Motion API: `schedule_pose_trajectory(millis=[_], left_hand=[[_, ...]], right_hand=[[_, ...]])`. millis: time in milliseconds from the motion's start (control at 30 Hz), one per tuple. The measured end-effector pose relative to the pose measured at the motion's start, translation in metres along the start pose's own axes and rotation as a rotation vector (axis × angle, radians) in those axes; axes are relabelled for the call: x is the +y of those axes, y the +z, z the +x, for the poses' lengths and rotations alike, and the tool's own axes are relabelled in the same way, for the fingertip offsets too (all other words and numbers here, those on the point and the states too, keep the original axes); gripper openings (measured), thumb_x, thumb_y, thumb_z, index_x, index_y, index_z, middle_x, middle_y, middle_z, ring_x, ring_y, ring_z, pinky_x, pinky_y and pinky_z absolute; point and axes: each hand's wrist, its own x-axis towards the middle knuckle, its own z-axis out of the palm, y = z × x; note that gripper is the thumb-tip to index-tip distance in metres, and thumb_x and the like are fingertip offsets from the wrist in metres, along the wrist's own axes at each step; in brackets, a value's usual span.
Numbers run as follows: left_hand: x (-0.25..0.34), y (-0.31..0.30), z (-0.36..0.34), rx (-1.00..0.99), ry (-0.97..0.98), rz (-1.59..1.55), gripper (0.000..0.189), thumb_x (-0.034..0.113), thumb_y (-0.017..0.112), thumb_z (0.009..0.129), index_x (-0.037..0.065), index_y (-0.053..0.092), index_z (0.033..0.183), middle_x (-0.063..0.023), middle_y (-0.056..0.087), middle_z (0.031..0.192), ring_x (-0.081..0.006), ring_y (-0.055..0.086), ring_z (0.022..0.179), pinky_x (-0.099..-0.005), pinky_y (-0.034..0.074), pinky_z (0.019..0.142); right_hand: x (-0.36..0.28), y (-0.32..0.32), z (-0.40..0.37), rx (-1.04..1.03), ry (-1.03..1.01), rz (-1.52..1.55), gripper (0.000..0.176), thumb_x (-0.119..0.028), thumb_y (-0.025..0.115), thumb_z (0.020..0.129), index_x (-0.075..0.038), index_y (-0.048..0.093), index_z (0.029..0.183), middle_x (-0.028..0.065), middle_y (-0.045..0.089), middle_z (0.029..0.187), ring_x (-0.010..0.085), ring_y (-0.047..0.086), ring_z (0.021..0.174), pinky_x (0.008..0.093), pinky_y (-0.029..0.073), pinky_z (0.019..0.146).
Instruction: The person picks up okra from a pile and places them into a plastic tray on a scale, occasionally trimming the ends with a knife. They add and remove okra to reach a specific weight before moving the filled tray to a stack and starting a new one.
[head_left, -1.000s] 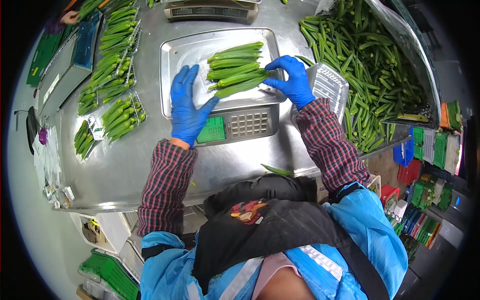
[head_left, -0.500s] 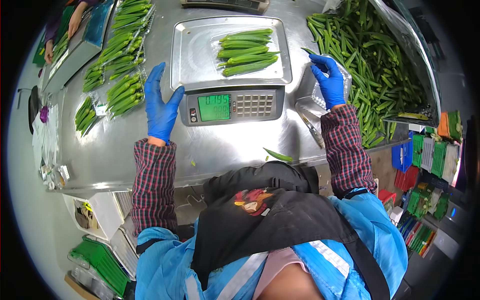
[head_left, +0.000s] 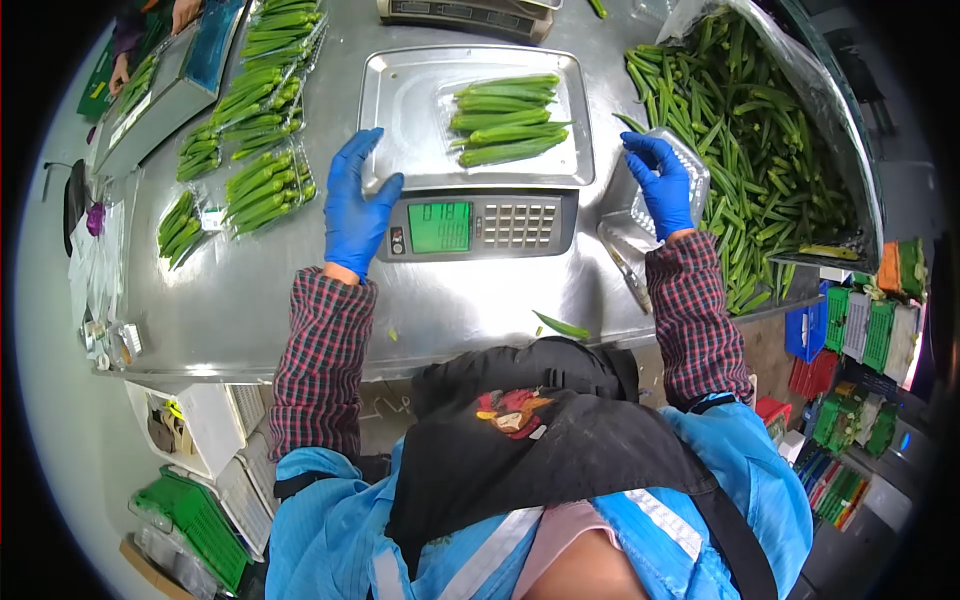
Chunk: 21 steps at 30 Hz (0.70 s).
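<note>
Head view: left hand (head_left: 358, 205) and right hand (head_left: 664, 188) flank a scale (head_left: 518, 226)

The left hand is spread wide by the near left corner of the pan (head_left: 402, 108); contact cannot be told. The right hand, thumb and curled fingers parted, is over a clear tray (head_left: 693, 162); touch is unclear. Okra pods (head_left: 508, 122) lie on the pan, between the hands. Farther out, packed okra (head_left: 264, 190) lies left, loose okra (head_left: 765, 150) is heaped right, and a knife (head_left: 627, 270) rests near the right sleeve (head_left: 695, 315).

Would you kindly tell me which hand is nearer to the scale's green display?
Left. The left hand is just left of the display, while the right hand is farther off, past the right edge of the scale.
</note>
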Motion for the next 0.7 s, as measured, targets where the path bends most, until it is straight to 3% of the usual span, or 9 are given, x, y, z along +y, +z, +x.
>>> schedule_pose_trajectory(millis=[67,133,200,267,300,500,567,600,700], left_hand=[[0.006,0.019,0.009,0.006,0.028,0.015,0.061,0.005,0.071,0.076,0.008,0.049,0.133,-0.0111,0.047,0.134,-0.0251,0.043,0.127,-0.0367,0.034,0.107],[0.004,0.055,0.018,0.024,0.038,-0.103,0.069,0.007,0.074,0.071,0.009,0.047,0.134,-0.0132,0.045,0.136,-0.0300,0.040,0.129,-0.0386,0.033,0.108],[0.018,0.077,0.033,-0.019,0.137,0.078,0.094,0.024,0.082,0.063,0.013,0.034,0.143,-0.0196,0.029,0.146,-0.0416,0.028,0.133,-0.0479,0.025,0.111],[0.025,0.097,0.050,-0.062,0.069,0.279,0.108,0.046,0.082,0.058,0.011,0.029,0.145,-0.0258,0.025,0.145,-0.0486,0.024,0.131,-0.0557,0.019,0.110],[0.024,0.104,0.056,-0.097,0.001,0.278,0.108,0.042,0.083,0.059,0.011,0.026,0.146,-0.0275,0.021,0.147,-0.0474,0.020,0.135,-0.0531,0.015,0.113],[0.015,0.105,0.061,-0.188,-0.106,0.227,0.112,0.042,0.085,0.054,0.009,0.027,0.145,-0.0248,0.026,0.146,-0.0443,0.025,0.133,-0.0477,0.023,0.113],[0.020,0.091,0.058,-0.207,-0.108,0.197,0.111,0.040,0.086,0.054,0.009,0.028,0.144,-0.0239,0.027,0.146,-0.0432,0.026,0.133,-0.0467,0.023,0.113],[0.020,0.082,0.059,-0.230,-0.146,0.167,0.111,0.040,0.085,0.054,0.009,0.028,0.144,-0.0236,0.027,0.146,-0.0427,0.026,0.133,-0.0464,0.022,0.113],[0.013,0.058,0.052,-0.228,-0.141,0.135,0.110,0.039,0.085,0.054,0.009,0.029,0.144,-0.0237,0.028,0.145,-0.0418,0.026,0.133,-0.0460,0.022,0.113]], right_hand=[[0.001,0.013,0.012,0.046,0.014,0.035,0.026,-0.004,0.063,0.084,-0.007,0.065,0.110,0.0038,0.067,0.097,0.0121,0.062,0.083,0.0257,0.049,0.078],[-0.018,0.030,0.028,0.026,-0.111,-0.226,0.027,-0.004,0.063,0.084,-0.007,0.064,0.111,0.0066,0.068,0.098,0.0156,0.065,0.084,0.0271,0.050,0.077],[-0.021,0.055,0.048,0.040,-0.276,-0.448,0.028,-0.007,0.058,0.084,-0.010,0.064,0.110,0.0117,0.066,0.098,0.0280,0.065,0.088,0.0351,0.051,0.076],[-0.024,0.073,0.064,-0.057,-0.175,-0.666,0.031,-0.010,0.055,0.084,-0.009,0.060,0.114,0.0139,0.062,0.099,0.0346,0.061,0.087,0.0422,0.049,0.076],[-0.027,0.078,0.070,-0.046,-0.166,-0.702,0.032,-0.009,0.055,0.083,-0.008,0.059,0.114,0.0153,0.061,0.098,0.0358,0.061,0.089,0.0434,0.048,0.077],[-0.010,0.082,0.083,-0.101,-0.035,-0.946,0.035,-0.011,0.057,0.082,-0.008,0.060,0.117,0.0180,0.062,0.093,0.0377,0.061,0.088,0.0446,0.048,0.076],[-0.005,0.075,0.077,-0.135,0.215,-0.636,0.027,-0.016,0.060,0.084,-0.006,0.062,0.110,0.0155,0.065,0.087,0.0313,0.064,0.079,0.0398,0.050,0.074],[-0.001,0.081,0.078,-0.129,0.271,-0.357,0.022,-0.020,0.061,0.087,-0.006,0.064,0.104,0.0092,0.067,0.084,0.0197,0.064,0.074,0.0324,0.050,0.070],[-0.009,0.086,0.067,-0.173,0.472,-0.067,0.019,-0.019,0.060,0.090,-0.007,0.064,0.104,0.0033,0.066,0.086,0.0122,0.060,0.075,0.0271,0.048,0.069]])
